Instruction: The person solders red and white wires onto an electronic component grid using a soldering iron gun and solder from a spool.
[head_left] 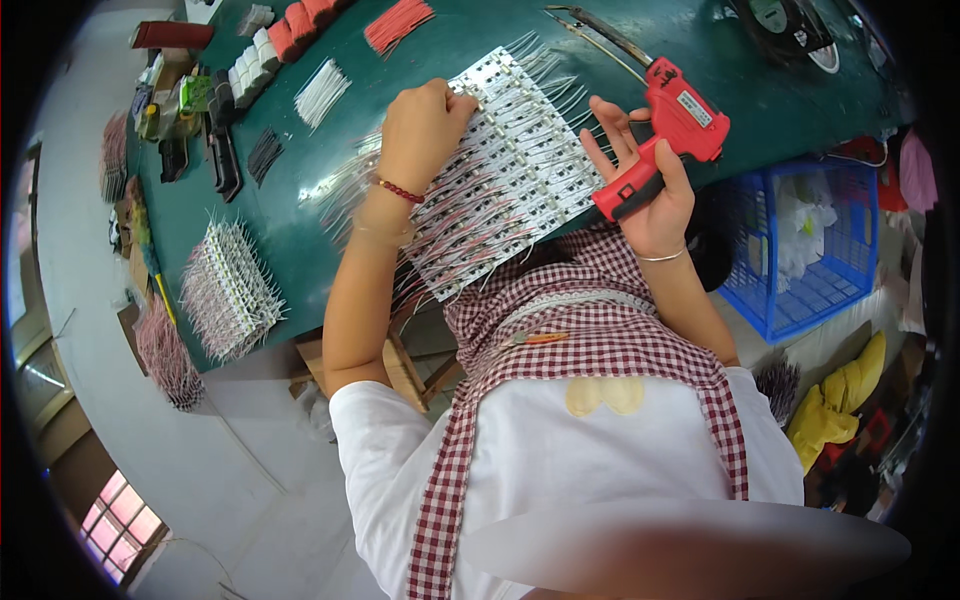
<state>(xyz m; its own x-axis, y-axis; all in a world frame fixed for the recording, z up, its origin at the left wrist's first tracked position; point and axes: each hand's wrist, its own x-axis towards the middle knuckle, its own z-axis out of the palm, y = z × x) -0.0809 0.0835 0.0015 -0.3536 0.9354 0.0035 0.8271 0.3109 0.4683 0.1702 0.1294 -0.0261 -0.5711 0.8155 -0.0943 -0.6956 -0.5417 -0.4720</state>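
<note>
My right hand [655, 205] holds a red soldering gun [690, 115] with a black grip, its fingers loosely spread around it. The gun's long metal tip points up and left over the table. My left hand [425, 130], with a red bead bracelet at the wrist, rests on the upper left edge of a white panel of small circuit boards [545, 140]. Its fingers are curled down together, and what they pinch is hidden. Rows of thin red and white wires [470, 200] stick out over the panel's left part; pale wires also fringe its far right edge.
The green table [300, 190] carries bundles of white wires [322, 95], black wires [263, 155] and red wires [398, 25]. A stack of wired boards [232, 290] stands at the left. A black round device [785, 30] sits far right; below the table is a blue crate [800, 250].
</note>
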